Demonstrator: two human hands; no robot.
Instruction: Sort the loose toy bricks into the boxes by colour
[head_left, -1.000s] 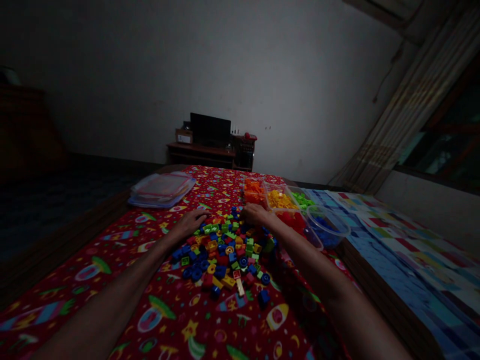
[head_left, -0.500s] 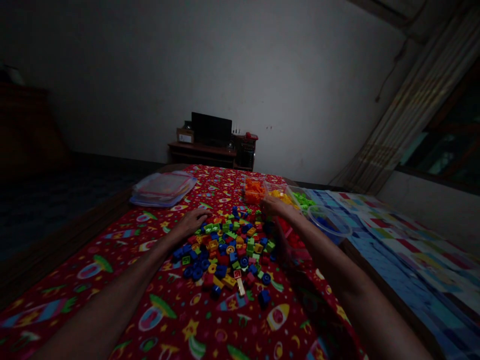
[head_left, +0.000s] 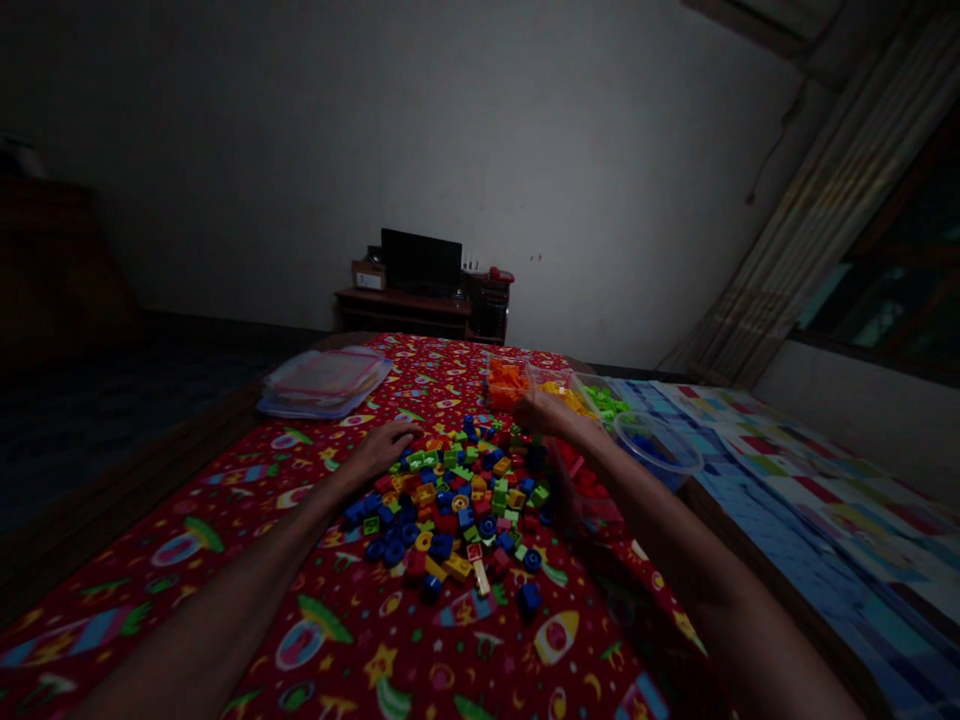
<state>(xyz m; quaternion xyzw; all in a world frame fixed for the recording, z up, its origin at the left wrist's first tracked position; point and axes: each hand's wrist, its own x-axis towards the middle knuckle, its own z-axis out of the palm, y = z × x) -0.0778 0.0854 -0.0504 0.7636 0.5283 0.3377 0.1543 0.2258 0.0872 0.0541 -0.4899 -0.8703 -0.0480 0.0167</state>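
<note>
A heap of small plastic bricks (head_left: 457, 500) in blue, red, green, yellow and orange lies on a red patterned cloth (head_left: 337, 620). My left hand (head_left: 382, 447) rests palm down at the heap's far left edge, fingers curled onto the bricks. My right hand (head_left: 546, 412) hovers at the near rim of the clear tub of yellow bricks (head_left: 574, 398), beside the tub of orange bricks (head_left: 507, 380). Its fingers are bunched; what they hold is too dark to see. Tubs of green (head_left: 609, 402), red (head_left: 589, 480) and blue bricks (head_left: 660, 452) stand close by.
A stack of clear lids (head_left: 324, 380) lies at the cloth's far left. A blue patterned mat (head_left: 810, 520) covers the surface on the right. A low shelf with a dark screen (head_left: 421, 265) stands against the far wall. The room is dim.
My right hand has left the far side of the heap and gone right and away, to the tub of yellow bricks. My left hand has stayed put.
</note>
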